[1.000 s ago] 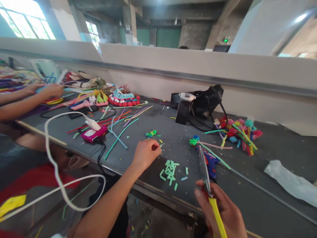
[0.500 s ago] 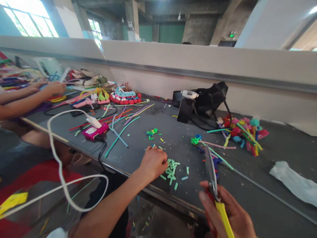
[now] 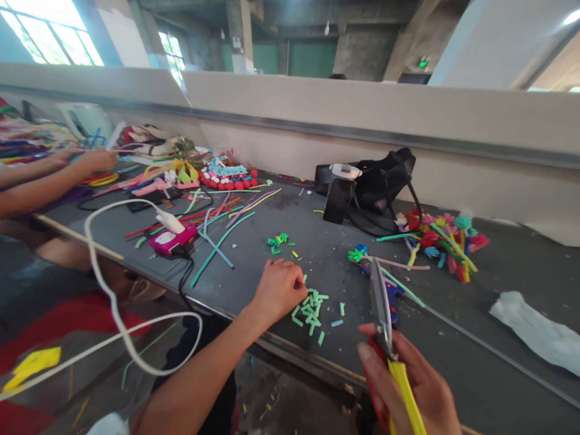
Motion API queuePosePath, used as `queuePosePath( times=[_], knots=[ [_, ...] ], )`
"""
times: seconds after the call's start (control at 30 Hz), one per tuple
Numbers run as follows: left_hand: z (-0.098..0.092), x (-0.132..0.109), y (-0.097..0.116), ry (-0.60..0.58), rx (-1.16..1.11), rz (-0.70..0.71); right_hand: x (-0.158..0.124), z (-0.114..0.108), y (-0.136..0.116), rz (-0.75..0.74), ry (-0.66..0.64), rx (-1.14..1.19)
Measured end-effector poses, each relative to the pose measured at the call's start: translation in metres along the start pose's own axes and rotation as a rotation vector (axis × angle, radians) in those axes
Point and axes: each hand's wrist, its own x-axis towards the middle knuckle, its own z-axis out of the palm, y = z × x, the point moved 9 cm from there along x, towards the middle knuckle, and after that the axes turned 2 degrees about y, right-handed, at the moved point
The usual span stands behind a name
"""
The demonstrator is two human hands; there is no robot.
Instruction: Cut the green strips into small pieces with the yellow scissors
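Note:
My left hand [image 3: 280,291] rests on the grey tabletop with its fingers curled together. It lies at the left edge of a heap of short pale-green cut pieces [image 3: 312,313]; its fingertips are turned away, so what they hold is hidden. In my right hand [image 3: 410,380] is a pair of scissors [image 3: 381,302] with one yellow and one red handle, blades closed and pointing up and away. Behind the blades a blue glue gun [image 3: 393,297] is partly covered. A small cluster of green and blue pieces [image 3: 277,241] lies beyond my left hand.
Fuzzy coloured stems [image 3: 222,241] and a pink power adapter [image 3: 172,240] with a white cable lie left. A co-worker's hands [image 3: 97,160] work far left. A black bag [image 3: 385,181], colourful fuzzy flowers [image 3: 448,235] and white cloth [image 3: 539,329] lie back and right.
My left hand has shifted slightly, its knuckles now higher and more rounded. The scissors have moved a little left and down. The objects on the table stay where they were.

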Motion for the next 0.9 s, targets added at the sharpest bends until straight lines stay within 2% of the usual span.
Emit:
queuePosePath(
  times=[0.07,0.13,0.23,0.33,0.43,0.57,0.77,0.9],
  knots=[
    [-0.014,0.001,0.001,0.082,-0.097,-0.005,-0.001,0.002,-0.001,0.037,-0.002,0.034],
    [-0.02,-0.001,0.001,0.1,-0.264,-0.031,-0.001,0.004,-0.004,0.052,0.005,0.048],
    [-0.009,-0.009,0.007,-0.045,-0.571,-0.122,0.0,0.007,-0.013,0.031,0.011,0.069],
    [0.005,-0.023,0.029,-0.207,-0.763,-0.117,0.001,0.015,-0.012,0.054,-0.025,0.108],
    [0.014,-0.037,0.052,-0.295,-0.822,-0.038,0.0,0.022,-0.007,0.09,-0.062,0.179],
    [0.026,-0.049,0.066,-0.382,-0.862,0.023,0.001,0.02,-0.003,0.096,-0.022,0.208],
    [0.041,-0.054,0.067,-0.461,-0.845,-0.056,0.001,0.016,-0.01,0.042,0.0,0.212],
    [0.044,-0.054,0.067,-0.485,-0.843,-0.074,0.0,0.011,-0.014,-0.009,0.044,0.184]
  ],
)
